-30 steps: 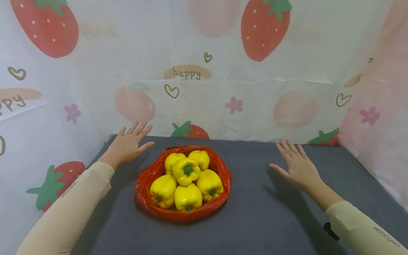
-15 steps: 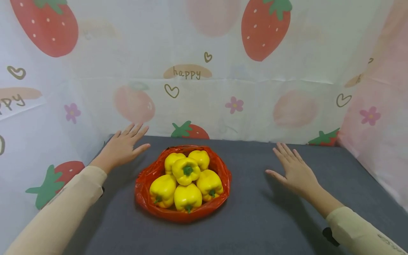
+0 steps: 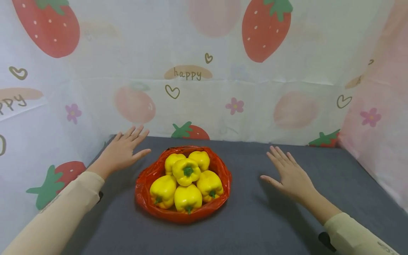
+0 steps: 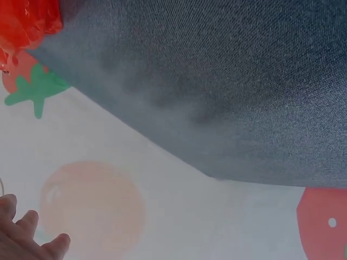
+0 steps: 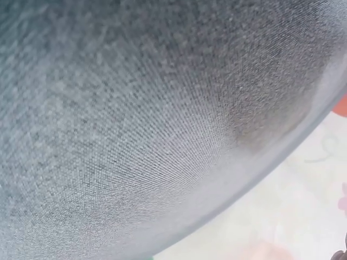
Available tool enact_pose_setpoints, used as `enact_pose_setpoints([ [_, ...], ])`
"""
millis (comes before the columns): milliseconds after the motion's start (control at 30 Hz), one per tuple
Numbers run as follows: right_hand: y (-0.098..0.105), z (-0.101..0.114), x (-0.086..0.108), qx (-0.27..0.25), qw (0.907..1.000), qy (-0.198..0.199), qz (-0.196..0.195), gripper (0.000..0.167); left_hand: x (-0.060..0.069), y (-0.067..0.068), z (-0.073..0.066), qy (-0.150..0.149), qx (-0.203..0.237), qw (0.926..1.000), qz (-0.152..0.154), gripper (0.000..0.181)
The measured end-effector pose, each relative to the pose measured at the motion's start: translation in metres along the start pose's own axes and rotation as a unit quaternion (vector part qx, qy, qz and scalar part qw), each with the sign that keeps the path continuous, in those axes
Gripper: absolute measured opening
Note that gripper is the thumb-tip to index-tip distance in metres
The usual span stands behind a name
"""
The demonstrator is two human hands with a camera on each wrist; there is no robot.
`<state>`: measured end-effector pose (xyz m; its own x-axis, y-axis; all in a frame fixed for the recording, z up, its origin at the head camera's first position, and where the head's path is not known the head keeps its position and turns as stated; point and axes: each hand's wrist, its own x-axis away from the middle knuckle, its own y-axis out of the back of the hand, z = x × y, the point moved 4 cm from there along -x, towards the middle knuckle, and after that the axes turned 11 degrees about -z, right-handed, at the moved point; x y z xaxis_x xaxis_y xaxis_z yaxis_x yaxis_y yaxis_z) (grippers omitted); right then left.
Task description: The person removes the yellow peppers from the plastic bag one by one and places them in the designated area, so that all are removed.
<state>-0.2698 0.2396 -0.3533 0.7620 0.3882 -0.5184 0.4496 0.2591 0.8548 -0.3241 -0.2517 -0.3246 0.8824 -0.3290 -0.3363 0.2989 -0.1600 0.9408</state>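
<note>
Got a red plastic bag (image 3: 185,217) sitting wide open on the grey desk (image 3: 248,223), with six yellow peppers (image 3: 187,171) showing inside, one perched on top. The left hand (image 3: 119,151) is up near the bag's left side, the right hand (image 3: 291,179) farther off to its right, both fingers-out flat and holding nothing.

The peppers (image 3: 182,179) are yellow, the bag (image 3: 185,217) red, the backdrop (image 3: 200,109) strawberry-patterned.

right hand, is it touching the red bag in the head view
No, the right hand hangs apart from the bag, with grey cloth showing between them.
</note>
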Motion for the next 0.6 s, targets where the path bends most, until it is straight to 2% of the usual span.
enact_pose_setpoints([
  [300,0.0,0.006,0.001,-0.002,0.9999,0.003,-0.01,0.081,0.008,0.002,-0.006,-0.018,-0.011,0.9998,-0.006,0.078],
  [600,-0.003,0.023,0.0,-0.016,0.9998,0.009,-0.005,0.083,0.02,0.002,-0.009,-0.026,-0.009,0.9995,-0.015,0.079],
])
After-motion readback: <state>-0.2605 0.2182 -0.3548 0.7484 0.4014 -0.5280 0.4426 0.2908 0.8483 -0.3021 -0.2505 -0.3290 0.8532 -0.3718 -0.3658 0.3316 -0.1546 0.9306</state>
